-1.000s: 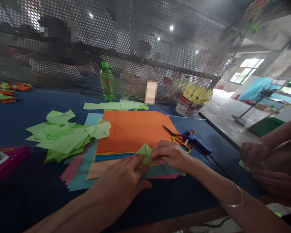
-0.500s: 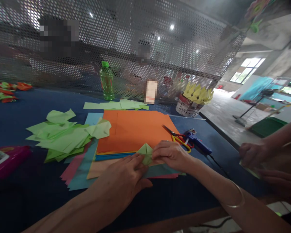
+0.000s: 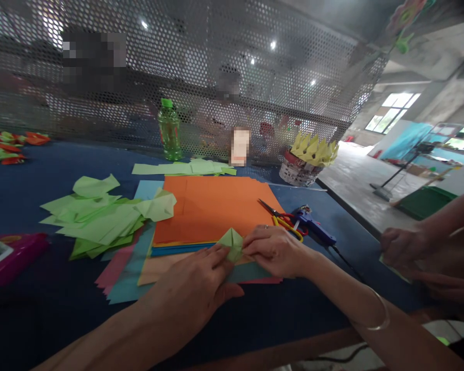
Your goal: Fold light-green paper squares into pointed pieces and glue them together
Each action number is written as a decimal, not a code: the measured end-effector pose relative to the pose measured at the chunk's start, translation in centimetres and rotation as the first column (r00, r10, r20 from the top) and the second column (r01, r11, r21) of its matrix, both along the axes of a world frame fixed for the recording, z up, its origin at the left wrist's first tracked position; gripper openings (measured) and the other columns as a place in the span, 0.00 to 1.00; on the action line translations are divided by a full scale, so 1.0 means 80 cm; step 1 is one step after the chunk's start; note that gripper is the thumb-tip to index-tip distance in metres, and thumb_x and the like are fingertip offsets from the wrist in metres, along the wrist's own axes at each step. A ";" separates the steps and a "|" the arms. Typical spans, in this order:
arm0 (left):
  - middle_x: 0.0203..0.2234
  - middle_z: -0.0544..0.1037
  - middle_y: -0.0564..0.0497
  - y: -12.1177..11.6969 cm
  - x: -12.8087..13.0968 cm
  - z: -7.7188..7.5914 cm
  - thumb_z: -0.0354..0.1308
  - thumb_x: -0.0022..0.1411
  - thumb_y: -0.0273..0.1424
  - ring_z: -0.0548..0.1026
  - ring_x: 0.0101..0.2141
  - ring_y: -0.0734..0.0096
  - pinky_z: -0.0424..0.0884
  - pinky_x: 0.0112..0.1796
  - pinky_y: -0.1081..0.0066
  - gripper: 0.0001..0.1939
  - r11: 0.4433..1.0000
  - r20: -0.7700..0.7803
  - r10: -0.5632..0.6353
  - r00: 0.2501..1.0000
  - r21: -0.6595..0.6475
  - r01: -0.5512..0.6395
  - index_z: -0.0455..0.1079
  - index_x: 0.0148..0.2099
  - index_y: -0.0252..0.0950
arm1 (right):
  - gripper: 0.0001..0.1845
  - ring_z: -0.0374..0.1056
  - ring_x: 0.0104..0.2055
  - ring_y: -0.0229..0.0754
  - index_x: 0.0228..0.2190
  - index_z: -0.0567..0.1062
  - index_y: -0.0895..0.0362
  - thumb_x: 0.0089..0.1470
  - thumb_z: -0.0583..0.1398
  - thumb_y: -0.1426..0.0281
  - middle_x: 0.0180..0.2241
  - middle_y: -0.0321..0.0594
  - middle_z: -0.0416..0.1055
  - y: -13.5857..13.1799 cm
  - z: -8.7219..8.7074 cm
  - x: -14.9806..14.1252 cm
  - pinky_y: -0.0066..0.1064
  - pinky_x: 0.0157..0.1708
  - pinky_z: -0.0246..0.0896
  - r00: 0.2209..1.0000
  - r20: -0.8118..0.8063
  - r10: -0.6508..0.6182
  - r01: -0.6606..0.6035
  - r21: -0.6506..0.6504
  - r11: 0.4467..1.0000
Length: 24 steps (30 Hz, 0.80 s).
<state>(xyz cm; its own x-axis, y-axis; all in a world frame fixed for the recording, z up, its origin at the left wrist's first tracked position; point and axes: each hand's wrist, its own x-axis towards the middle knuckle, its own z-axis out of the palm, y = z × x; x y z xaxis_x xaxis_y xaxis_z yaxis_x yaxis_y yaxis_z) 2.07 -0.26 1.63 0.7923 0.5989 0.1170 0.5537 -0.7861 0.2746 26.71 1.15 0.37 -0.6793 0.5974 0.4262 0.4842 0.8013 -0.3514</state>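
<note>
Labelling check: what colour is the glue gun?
The glue gun is blue; clearest in the head view.

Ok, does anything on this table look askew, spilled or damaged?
Only untidiness: the loose light-green paper pieces are jumbled, one lapping onto the flat orange paper stack, and the pink and blue sheets beneath stick out unevenly. The clear green plastic bottle stands upright, and I see no spill or damage.

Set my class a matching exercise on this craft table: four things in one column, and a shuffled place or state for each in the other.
1. bottle
2. scissors
3. basket
4. folded paper

A. at the fingers of the left hand and right hand
B. topped with yellow points
C. upright, green cap on
D. blades over the orange sheets

Pairs: 1-C, 2-D, 3-B, 4-A
</note>
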 end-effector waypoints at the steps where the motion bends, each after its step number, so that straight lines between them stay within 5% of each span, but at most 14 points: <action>1: 0.53 0.76 0.40 0.000 0.000 -0.002 0.56 0.70 0.36 0.78 0.48 0.49 0.74 0.48 0.54 0.12 1.000 0.020 0.001 1.000 0.009 -0.001 0.75 0.49 0.35 | 0.14 0.73 0.40 0.42 0.34 0.78 0.55 0.52 0.57 0.82 0.40 0.43 0.78 -0.001 0.001 0.000 0.35 0.43 0.70 1.000 0.014 0.001 -0.001 -0.001 1.000; 7: 0.53 0.76 0.42 0.000 0.002 -0.007 0.48 0.74 0.31 0.77 0.48 0.53 0.74 0.48 0.56 0.14 0.999 0.038 0.034 0.999 0.031 -0.035 0.69 0.56 0.35 | 0.18 0.72 0.40 0.43 0.32 0.77 0.56 0.46 0.53 0.85 0.40 0.44 0.77 -0.002 0.004 0.000 0.36 0.43 0.69 0.999 0.025 0.022 -0.022 0.001 1.000; 15: 0.58 0.69 0.40 0.002 0.004 -0.012 0.61 0.67 0.33 0.72 0.53 0.47 0.71 0.50 0.51 0.25 0.999 -0.053 0.010 0.999 0.053 -0.007 0.63 0.63 0.39 | 0.19 0.72 0.41 0.43 0.31 0.78 0.55 0.46 0.53 0.86 0.40 0.43 0.77 0.001 -0.003 0.003 0.35 0.41 0.68 1.000 -0.001 0.013 -0.013 -0.005 1.000; 24: 0.57 0.70 0.41 0.002 0.005 -0.009 0.61 0.66 0.32 0.72 0.53 0.46 0.71 0.50 0.48 0.26 0.999 -0.052 0.021 0.998 0.029 -0.019 0.63 0.64 0.40 | 0.19 0.72 0.43 0.44 0.42 0.77 0.57 0.49 0.57 0.82 0.41 0.46 0.75 0.000 0.003 -0.001 0.35 0.44 0.70 0.992 -0.093 -0.082 0.073 -0.104 0.992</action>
<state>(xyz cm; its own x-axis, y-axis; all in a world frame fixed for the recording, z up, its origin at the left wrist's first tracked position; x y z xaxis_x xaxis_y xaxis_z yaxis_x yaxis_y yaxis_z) 2.50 -0.12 0.90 0.7858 0.6116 0.0924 0.5824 -0.7818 0.2226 26.66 1.12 0.61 -0.5876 0.6898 0.4229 0.5032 0.7209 -0.4767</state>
